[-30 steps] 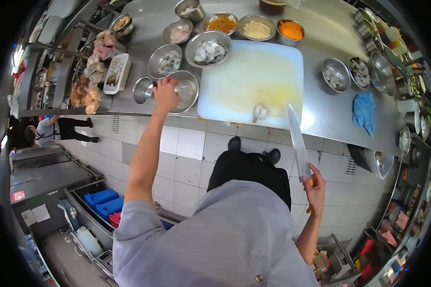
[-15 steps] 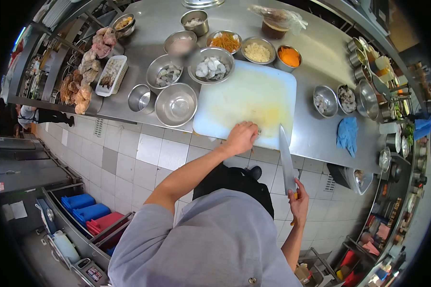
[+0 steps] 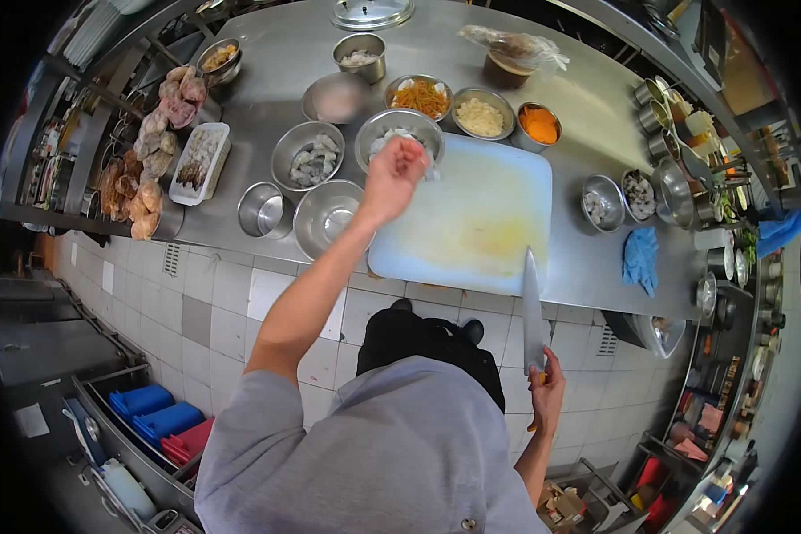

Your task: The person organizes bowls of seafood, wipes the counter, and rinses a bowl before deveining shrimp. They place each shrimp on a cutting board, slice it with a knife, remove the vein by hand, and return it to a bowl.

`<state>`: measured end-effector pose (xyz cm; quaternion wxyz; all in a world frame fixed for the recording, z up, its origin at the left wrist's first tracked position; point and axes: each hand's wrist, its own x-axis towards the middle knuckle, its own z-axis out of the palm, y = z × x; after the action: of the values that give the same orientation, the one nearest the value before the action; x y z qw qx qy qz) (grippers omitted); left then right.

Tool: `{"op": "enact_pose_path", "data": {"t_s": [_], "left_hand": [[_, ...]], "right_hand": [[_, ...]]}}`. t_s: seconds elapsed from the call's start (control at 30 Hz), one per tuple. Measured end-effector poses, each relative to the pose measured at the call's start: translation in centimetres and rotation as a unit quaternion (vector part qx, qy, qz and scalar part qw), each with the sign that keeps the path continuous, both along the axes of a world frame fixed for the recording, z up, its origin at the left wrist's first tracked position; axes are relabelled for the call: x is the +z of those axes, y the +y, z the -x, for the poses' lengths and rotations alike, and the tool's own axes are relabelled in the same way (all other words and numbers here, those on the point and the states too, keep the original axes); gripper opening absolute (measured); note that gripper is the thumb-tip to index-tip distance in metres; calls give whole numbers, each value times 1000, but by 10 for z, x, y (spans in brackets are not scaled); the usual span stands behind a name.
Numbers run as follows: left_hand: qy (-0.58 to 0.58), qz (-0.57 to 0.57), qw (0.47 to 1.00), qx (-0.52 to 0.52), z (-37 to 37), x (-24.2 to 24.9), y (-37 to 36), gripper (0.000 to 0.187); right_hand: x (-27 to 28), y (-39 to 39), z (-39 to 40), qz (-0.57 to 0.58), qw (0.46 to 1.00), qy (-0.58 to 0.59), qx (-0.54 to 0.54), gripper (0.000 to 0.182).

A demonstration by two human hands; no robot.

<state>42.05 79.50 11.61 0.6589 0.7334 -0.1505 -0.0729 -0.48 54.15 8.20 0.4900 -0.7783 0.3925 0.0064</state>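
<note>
My left hand (image 3: 395, 178) is raised over the near edge of a metal bowl (image 3: 362, 133) of pale, shrimp-like pieces. Its fingers are curled together, and what they hold, if anything, is too small to name. In my right hand (image 3: 546, 383) is a large knife (image 3: 532, 311), held by its handle, with the tip at the right front edge of the white cutting board (image 3: 454, 214). The board has yellowish stains. Left of it are a bowl of greyish shrimp (image 3: 313, 165) and a shiny metal bowl (image 3: 316, 222) with nothing visible inside.
Bowls of orange shreds (image 3: 421, 98), pale chopped food (image 3: 480, 117) and orange food (image 3: 539, 125) line the board's far side. A blue glove (image 3: 639, 262) lies to the right. A white tray (image 3: 206, 189) stands left. Bins (image 3: 141, 400) stand at lower left.
My left hand has moved from the board's front edge up and away to the bowl. My right hand still holds the knife in nearly the same place. The head view has shifted slightly.
</note>
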Motion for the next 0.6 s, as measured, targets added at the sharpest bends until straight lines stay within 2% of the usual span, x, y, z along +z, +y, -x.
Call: {"op": "enact_pose_path", "data": {"t_s": [0.07, 0.1, 0.17, 0.23, 0.33, 0.53, 0.6], "left_hand": [[-58, -85, 995, -4, -23, 18, 23, 33], [-134, -158, 978, 23, -35, 13, 36, 36], [-280, -299, 909, 76, -62, -4, 68, 43], [-181, -318, 925, 100, -92, -14, 105, 39], [-104, -368, 914, 133, -128, -28, 161, 31], [-28, -355, 929, 98, -134, -22, 192, 27], [-44, -346, 932, 95, -138, -29, 197, 27]], "right_hand": [[4, 8, -6, -9, 1000, -7, -9, 52], [4, 12, -8, -10, 1000, -6, -16, 52], [5, 19, -12, -12, 1000, -3, -29, 51], [6, 23, -15, -8, 1000, -9, -28, 51], [11, 31, -21, 1, 999, -4, -34, 51], [5, 33, -25, 9, 999, -19, -32, 51], [5, 32, -29, 16, 999, -19, -28, 52]]}}
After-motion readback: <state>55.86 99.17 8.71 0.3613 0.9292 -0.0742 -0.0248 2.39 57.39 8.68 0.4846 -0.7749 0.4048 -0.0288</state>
